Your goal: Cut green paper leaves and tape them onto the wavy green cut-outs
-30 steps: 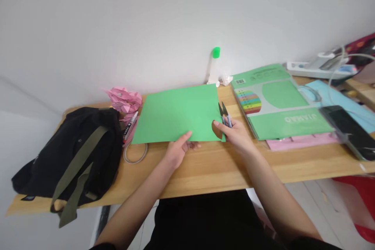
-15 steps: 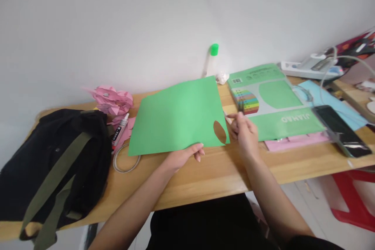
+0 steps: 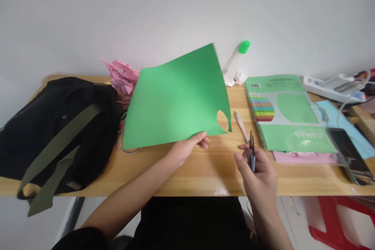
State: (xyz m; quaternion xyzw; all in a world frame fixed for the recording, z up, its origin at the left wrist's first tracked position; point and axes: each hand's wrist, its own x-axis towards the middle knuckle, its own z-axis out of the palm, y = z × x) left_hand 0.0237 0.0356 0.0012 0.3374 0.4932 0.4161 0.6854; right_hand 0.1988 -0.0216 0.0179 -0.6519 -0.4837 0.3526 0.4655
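Left hand (image 3: 189, 146) grips green sheet (image 3: 175, 101) at its near edge; sheet bowed, far right corner lifted, oval hole (image 3: 222, 120) by near right corner. Right hand (image 3: 260, 174) holds snips (image 3: 251, 158), blades up, close to tabletop (image 3: 202, 175) near edge. White pen (image 3: 241, 125) lies just beyond. Black bag (image 3: 58, 125) at left end, olive strap (image 3: 43, 199) overhanging near edge. Green-capped tube (image 3: 242, 48) at far edge.

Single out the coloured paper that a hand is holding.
The green sheet, holed near one corner: the left hand holds it, while neither hand touches the blue sheet or crumpled pink paper.
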